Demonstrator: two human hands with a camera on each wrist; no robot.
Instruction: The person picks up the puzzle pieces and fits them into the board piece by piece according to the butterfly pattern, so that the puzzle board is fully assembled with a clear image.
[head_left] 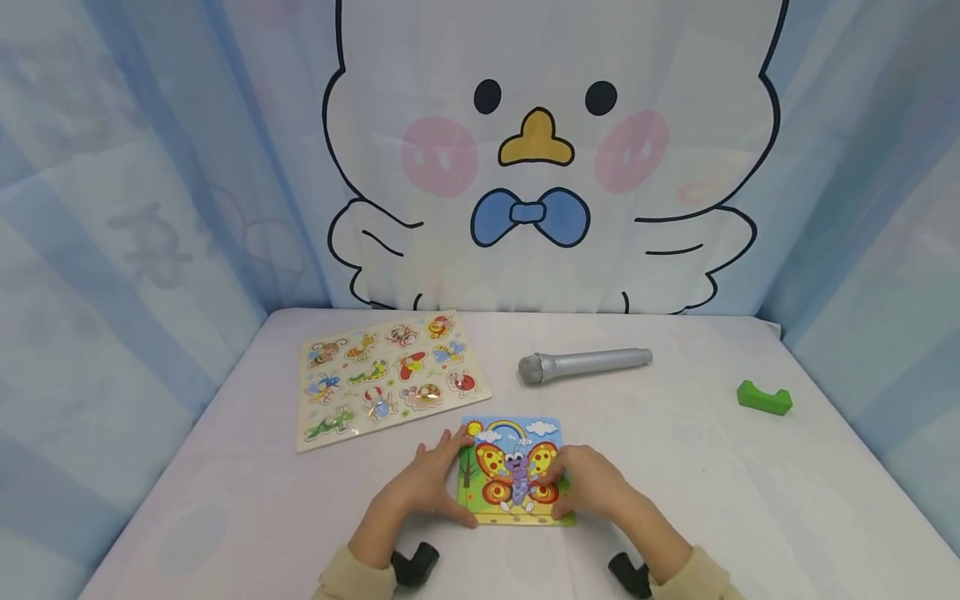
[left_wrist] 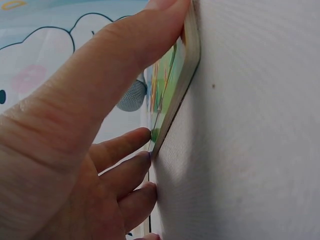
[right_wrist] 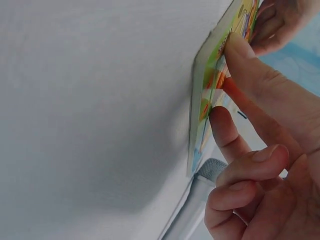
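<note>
A small butterfly puzzle board (head_left: 510, 519) lies flat on the white table, its butterfly wings red, orange and yellow. My left hand (head_left: 431, 481) spans the board's left side, thumb at the near corner and spread fingertips at the far edge. Seen from the left wrist, the thumb (left_wrist: 110, 60) rests on the board's corner. My right hand (head_left: 590, 483) bends over the right side, thumb and curled forefinger pinching at the lower right wing (head_left: 545, 493). In the right wrist view, the thumb (right_wrist: 241, 47) touches the printed face; its other fingers are bent.
Behind and left lies a larger insect puzzle board (head_left: 390, 379). A silver toy microphone (head_left: 588, 363) is beyond the butterfly puzzle, and a green toy block (head_left: 764, 398) sits far right. Printed curtains (head_left: 540, 267) enclose the table at the back and sides.
</note>
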